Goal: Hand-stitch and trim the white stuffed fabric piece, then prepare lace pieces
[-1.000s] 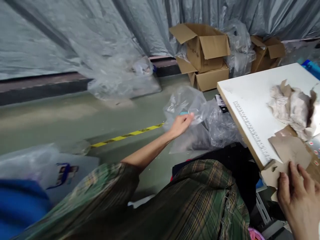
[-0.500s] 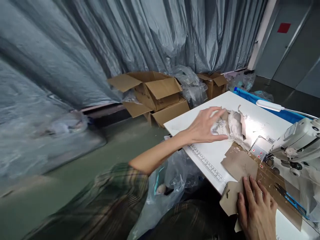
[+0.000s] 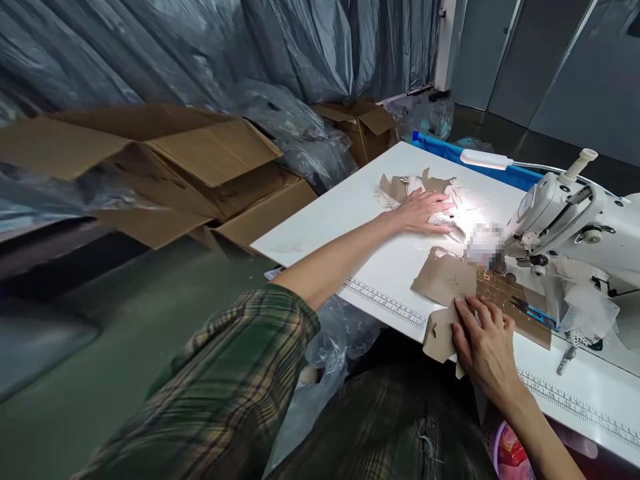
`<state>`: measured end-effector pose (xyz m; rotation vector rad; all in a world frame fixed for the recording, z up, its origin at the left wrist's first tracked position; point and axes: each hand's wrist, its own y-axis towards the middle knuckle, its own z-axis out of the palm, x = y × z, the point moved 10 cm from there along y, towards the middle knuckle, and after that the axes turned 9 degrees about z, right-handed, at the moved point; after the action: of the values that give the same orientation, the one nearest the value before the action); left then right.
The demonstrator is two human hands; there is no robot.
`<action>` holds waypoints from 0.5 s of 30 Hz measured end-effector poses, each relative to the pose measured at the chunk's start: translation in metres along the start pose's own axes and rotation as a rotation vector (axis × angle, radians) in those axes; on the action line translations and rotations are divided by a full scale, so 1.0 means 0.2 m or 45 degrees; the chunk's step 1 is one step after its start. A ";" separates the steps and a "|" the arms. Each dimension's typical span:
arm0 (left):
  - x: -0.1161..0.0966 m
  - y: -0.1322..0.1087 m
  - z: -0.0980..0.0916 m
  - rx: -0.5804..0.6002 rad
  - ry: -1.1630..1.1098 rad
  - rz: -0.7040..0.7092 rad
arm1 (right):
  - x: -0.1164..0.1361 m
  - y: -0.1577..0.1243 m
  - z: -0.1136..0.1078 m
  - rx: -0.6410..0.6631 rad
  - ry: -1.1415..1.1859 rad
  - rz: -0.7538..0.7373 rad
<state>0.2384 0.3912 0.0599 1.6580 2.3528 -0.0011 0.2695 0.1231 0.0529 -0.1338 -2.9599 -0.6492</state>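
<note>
My left hand (image 3: 424, 211) lies flat with its fingers stretched out on a loose pile of beige and white fabric pieces (image 3: 440, 188), lit by the lamp. The pile is partly hidden under the palm. My right hand (image 3: 486, 340) rests with fingers spread on beige cut pieces (image 3: 439, 335) at the front edge of the white table (image 3: 320, 230). Another flat beige piece (image 3: 445, 275) lies just beyond those fingers. To the right stands a white sewing machine (image 3: 575, 220); a blurred patch hides the area beside its needle.
Blue-handled thread snips (image 3: 537, 313) lie on a brown board (image 3: 530, 327) by the machine. A lamp (image 3: 485, 159) reaches over the table. Open cardboard boxes (image 3: 215, 150) and plastic bags (image 3: 295, 127) stand behind on the left. A pink-rimmed bin (image 3: 497, 448) is below the table.
My left hand has come down from above the fabric pile and now lies flat on it, and the pile looks more spread. My right hand stays on the beige pieces. The view has turned right.
</note>
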 end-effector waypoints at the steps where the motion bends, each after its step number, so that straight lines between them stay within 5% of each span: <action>1: -0.01 -0.01 -0.01 -0.005 -0.005 -0.004 | 0.00 -0.01 0.01 0.034 -0.001 -0.002; 6: -0.04 -0.06 -0.06 -0.115 -0.076 -0.019 | -0.01 -0.07 0.04 0.108 0.047 -0.053; 15: -0.05 -0.13 -0.28 -0.433 -0.376 -0.280 | 0.02 -0.10 0.01 -0.174 -0.033 -0.194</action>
<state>0.2050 0.3810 0.1124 1.1521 2.1537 0.0995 0.2635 0.1066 0.0446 0.0737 -2.9699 -0.8756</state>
